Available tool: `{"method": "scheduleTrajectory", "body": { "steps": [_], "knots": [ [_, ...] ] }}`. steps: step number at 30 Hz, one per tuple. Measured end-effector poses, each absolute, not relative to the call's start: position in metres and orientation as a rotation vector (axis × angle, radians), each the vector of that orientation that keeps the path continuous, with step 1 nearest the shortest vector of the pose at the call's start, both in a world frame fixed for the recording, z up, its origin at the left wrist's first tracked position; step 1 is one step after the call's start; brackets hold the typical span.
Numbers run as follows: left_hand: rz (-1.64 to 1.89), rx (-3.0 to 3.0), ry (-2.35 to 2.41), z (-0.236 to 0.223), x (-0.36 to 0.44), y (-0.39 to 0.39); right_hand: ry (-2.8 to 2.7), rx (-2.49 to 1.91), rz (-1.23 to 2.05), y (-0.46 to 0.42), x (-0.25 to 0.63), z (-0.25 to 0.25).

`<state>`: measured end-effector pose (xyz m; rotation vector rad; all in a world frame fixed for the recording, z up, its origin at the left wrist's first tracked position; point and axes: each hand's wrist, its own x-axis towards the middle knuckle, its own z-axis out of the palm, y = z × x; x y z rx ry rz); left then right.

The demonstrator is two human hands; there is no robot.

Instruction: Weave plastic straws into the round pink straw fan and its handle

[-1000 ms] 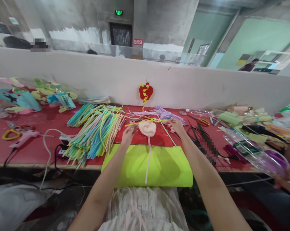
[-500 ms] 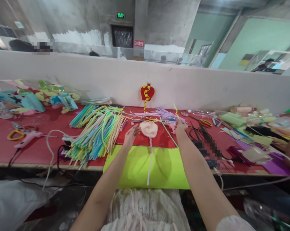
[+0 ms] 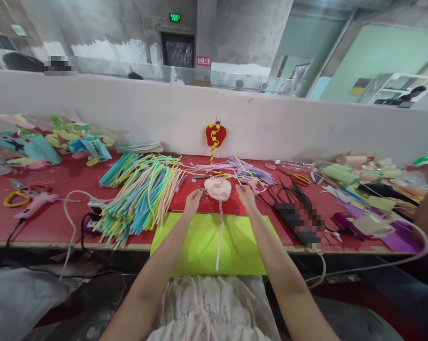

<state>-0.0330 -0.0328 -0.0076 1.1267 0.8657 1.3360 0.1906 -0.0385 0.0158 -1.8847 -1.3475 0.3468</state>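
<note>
A pale pink fan-shaped piece made of fuzzy stems lies before me, its twisted handle ending in a long pale stem. At its left edge is my left hand, fingers slightly apart and holding nothing I can see; whether it touches the rim I cannot tell. On the other side my right hand pinches a pale green pipe cleaner, mostly hidden by the hand. Behind it, a yellow pipe cleaner lies across a bundle of purple pipe cleaners.
A large heap of coloured pipe cleaners lies left, beside a pink glue gun. A red fan with yellow trim stands against the white partition. Scissors, cables and a black power strip lie right. A lime-green sheet covers the table edge.
My right hand has let go of the yellow pipe cleaner on the purple bundle and come down and left to the green one. My left hand stays beside the pink fan.
</note>
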Motion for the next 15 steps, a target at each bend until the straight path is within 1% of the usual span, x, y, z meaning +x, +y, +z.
{"method": "scheduleTrajectory", "body": {
  "steps": [3, 5, 8, 10, 15],
  "knots": [
    [1.324, 1.211, 0.932, -0.013, -0.032, -0.032, -1.584, -2.067, 0.449, -0.065, 0.156, 0.010],
    [1.331, 1.293, 0.996, -0.017, -0.031, -0.031, -1.683, -2.172, 0.429, -0.075, 0.139, 0.009],
    [1.312, 1.394, 1.029, -0.021, -0.030, -0.031, -1.791, -2.203, 0.410, -0.074, 0.126, 0.008],
    [1.298, 1.415, 1.023, -0.022, -0.029, -0.031, -1.782, -2.163, 0.457, -0.066, 0.125, 0.007],
    [1.275, 1.365, 0.996, -0.019, -0.027, -0.034, -1.650, -1.857, 0.863, -0.055, 0.143, 0.005]
  ]
}}
